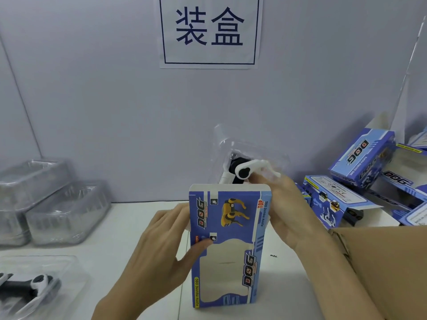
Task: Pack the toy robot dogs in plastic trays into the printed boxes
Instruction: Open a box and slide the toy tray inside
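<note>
Risk: tray [245, 146] rim snags on the box [227, 248] mouth and buckles, or the dog [242, 169] pops loose, since we're feeding it in at a tilt. Tray sits half-in at the box top, just above our right hand [288, 211], which pinches its lower edge. Left hand [161, 245] grips the box side, thumb across its front.

A single head-worn wide-angle camera looks forward and slightly down from close above the tabletop [143, 218], facing a grey wall [115, 100], its edges apparently bowed by the lens.
</note>
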`<state>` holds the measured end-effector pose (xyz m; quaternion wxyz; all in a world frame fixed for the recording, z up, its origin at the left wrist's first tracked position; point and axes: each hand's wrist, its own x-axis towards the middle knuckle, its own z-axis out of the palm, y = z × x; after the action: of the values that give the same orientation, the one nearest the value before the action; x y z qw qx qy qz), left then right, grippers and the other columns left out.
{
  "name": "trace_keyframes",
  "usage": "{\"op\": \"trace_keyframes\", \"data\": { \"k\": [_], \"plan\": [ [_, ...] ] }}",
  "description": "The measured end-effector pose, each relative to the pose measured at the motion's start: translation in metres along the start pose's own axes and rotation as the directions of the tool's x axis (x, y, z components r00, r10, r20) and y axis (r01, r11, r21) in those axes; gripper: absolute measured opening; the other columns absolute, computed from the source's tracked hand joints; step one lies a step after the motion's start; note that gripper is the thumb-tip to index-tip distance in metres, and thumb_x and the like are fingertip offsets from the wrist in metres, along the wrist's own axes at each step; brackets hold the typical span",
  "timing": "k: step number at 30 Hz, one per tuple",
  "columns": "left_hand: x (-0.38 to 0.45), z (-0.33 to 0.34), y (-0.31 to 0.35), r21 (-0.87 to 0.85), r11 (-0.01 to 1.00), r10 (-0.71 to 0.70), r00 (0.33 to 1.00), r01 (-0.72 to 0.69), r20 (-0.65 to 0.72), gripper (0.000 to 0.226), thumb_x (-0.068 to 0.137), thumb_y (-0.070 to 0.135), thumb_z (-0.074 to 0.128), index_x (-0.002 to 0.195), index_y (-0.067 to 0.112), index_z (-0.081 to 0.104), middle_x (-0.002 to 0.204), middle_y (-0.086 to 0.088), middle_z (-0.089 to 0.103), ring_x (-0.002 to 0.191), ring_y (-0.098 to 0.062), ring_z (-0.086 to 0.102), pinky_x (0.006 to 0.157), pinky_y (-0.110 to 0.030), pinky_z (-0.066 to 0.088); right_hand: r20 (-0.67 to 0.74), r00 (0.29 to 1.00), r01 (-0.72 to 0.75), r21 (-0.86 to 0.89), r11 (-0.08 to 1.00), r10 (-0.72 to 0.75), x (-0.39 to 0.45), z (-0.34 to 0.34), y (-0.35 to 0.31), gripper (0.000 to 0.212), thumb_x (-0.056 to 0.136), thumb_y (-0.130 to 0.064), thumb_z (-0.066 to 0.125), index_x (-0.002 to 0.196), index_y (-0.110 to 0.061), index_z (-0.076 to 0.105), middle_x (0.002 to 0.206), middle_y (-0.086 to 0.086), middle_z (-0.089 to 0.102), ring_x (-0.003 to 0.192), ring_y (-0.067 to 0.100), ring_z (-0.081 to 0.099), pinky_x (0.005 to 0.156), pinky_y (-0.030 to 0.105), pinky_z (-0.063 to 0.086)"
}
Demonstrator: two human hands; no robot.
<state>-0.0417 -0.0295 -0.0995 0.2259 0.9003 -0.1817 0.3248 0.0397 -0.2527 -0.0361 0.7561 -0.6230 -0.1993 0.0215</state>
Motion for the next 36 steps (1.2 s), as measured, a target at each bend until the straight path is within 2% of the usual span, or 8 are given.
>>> {"op": "trace_keyframes", "data": {
  "k": [5, 9, 15, 21, 27, 29, 34, 36],
  "plan": [
    [-0.001, 0.0, -0.004, -0.114, 0.989, -0.102, 0.994, 0.097, -0.045, 0.062, 0.081, 0.091, 0.044, 0.135, 0.065, 0.033, 0.138, 0.053, 0.038, 0.13, 0.008, 0.041, 0.074, 0.002, 0.043, -0.016, 0.99, 0.137, -0.146, 0.98, -0.14, 0.012, -0.003, -0.007, 0.052, 0.085, -0.046, 0.067, 0.125, -0.012, 0.064, 0.113, 0.013, 0.075, 0.106, 0.039, 0.072, 0.094, 0.055, 0.054],
    [-0.001, 0.002, -0.003, -0.248, 0.953, -0.196, 0.979, 0.175, -0.063, 0.057, 0.076, 0.088, 0.058, 0.124, 0.079, 0.029, 0.132, 0.053, 0.044, 0.132, 0.007, 0.04, 0.076, 0.003, 0.046, 0.032, 0.993, 0.118, -0.207, 0.971, -0.113, 0.021, -0.005, -0.011, 0.049, 0.088, -0.056, 0.059, 0.12, -0.019, 0.064, 0.099, 0.016, 0.077, 0.09, 0.04, 0.074, 0.071, 0.037, 0.056],
    [-0.002, 0.009, -0.002, -0.473, 0.851, -0.236, 0.971, 0.227, 0.042, 0.057, 0.077, 0.05, 0.079, 0.121, 0.057, 0.043, 0.139, 0.034, 0.052, 0.135, 0.0, 0.049, 0.083, -0.005, 0.052, 0.157, 0.988, -0.003, -0.064, 0.998, 0.013, 0.017, -0.018, -0.003, 0.036, 0.08, -0.071, 0.066, 0.099, -0.042, 0.079, 0.102, -0.003, 0.08, 0.094, 0.02, 0.078, 0.075, 0.03, 0.062],
    [-0.004, 0.013, -0.006, -0.622, 0.727, -0.289, 0.951, 0.291, 0.107, 0.056, 0.074, 0.044, 0.09, 0.114, 0.05, 0.051, 0.135, 0.024, 0.059, 0.136, -0.008, 0.051, 0.083, -0.013, 0.057, 0.241, 0.968, -0.038, -0.113, 0.993, 0.064, 0.015, -0.023, -0.008, 0.054, 0.061, -0.085, 0.074, 0.102, -0.049, 0.074, 0.114, 0.006, 0.077, 0.113, 0.042, 0.069, 0.102, 0.055, 0.051],
    [-0.002, 0.013, -0.003, -0.738, 0.606, -0.292, 0.946, 0.297, 0.141, 0.092, 0.054, 0.069, 0.093, 0.131, 0.053, 0.046, 0.14, 0.02, 0.058, 0.135, -0.017, 0.053, 0.093, -0.061, 0.058, 0.283, 0.958, 0.011, -0.173, 0.985, 0.039, 0.009, -0.022, -0.014, 0.034, 0.08, -0.075, 0.053, 0.102, -0.058, 0.072, 0.112, 0.003, 0.077, 0.115, 0.03, 0.07, 0.113, 0.063, 0.041],
    [-0.001, 0.013, -0.003, -0.757, 0.565, -0.31, 0.935, 0.327, 0.172, 0.098, 0.049, 0.069, 0.095, 0.133, 0.059, 0.045, 0.14, 0.021, 0.059, 0.137, -0.02, 0.054, 0.096, -0.061, 0.057, 0.281, 0.959, 0.028, -0.211, 0.977, 0.033, 0.008, -0.021, -0.014, 0.037, 0.081, -0.078, 0.049, 0.104, -0.06, 0.07, 0.107, -0.005, 0.079, 0.112, 0.017, 0.072, 0.114, 0.064, 0.039],
    [-0.001, 0.011, -0.002, -0.753, 0.533, -0.303, 0.918, 0.386, 0.256, 0.088, 0.051, 0.067, 0.095, 0.128, 0.06, 0.053, 0.135, 0.017, 0.065, 0.134, -0.02, 0.059, 0.097, -0.055, 0.059, 0.308, 0.951, 0.031, -0.176, 0.984, 0.025, 0.008, -0.022, -0.008, 0.073, 0.07, -0.092, 0.061, 0.126, -0.045, 0.064, 0.119, 0.002, 0.077, 0.118, 0.045, 0.064, 0.114, 0.069, 0.037],
    [-0.002, 0.012, -0.003, -0.776, 0.49, -0.301, 0.912, 0.397, 0.277, 0.085, 0.056, 0.059, 0.097, 0.129, 0.055, 0.055, 0.136, 0.014, 0.066, 0.134, -0.022, 0.059, 0.091, -0.052, 0.062, 0.274, 0.962, 0.04, -0.158, 0.987, 0.005, 0.008, -0.024, -0.007, 0.074, 0.065, -0.092, 0.065, 0.124, -0.047, 0.064, 0.119, 0.0, 0.077, 0.118, 0.037, 0.067, 0.113, 0.068, 0.039]
  ]
}}
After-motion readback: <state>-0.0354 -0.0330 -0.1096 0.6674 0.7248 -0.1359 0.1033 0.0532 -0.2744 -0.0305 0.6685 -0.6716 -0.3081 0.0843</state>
